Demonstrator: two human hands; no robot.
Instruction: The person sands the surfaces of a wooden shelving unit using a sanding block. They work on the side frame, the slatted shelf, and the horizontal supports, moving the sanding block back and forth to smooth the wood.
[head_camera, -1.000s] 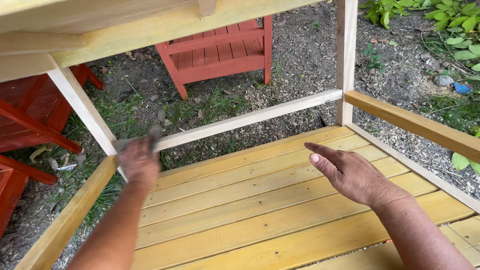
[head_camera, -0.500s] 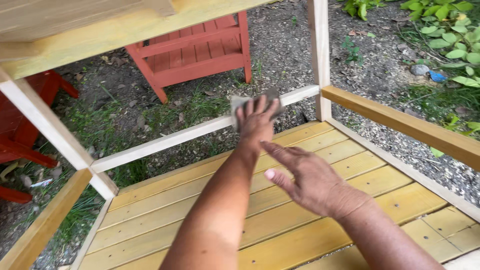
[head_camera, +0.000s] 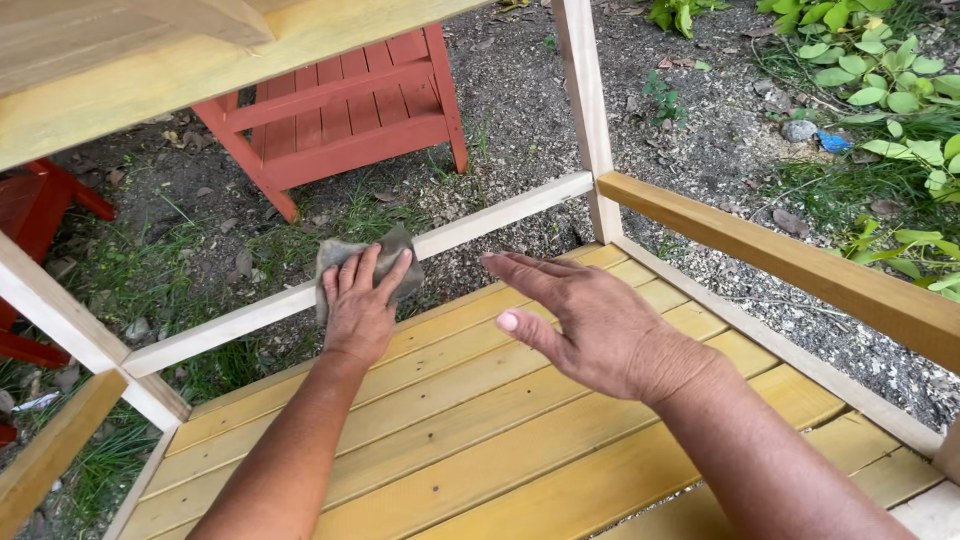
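Sliding leftward since the earlier frame, the left hand (head_camera: 360, 305) is pressing a crumpled grey cloth (head_camera: 362, 262) flat-fingered onto the pale wooden rail (head_camera: 250, 318), running left-right; the right hand (head_camera: 590, 325) is hovering open, farther right.

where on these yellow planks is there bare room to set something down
Bare room: the yellow slatted wooden deck between the two forearms, and its left part toward the pale corner post. Crowded: the pale thin rail, where the left hand presses a grey sanding pad, and under the open right hand.
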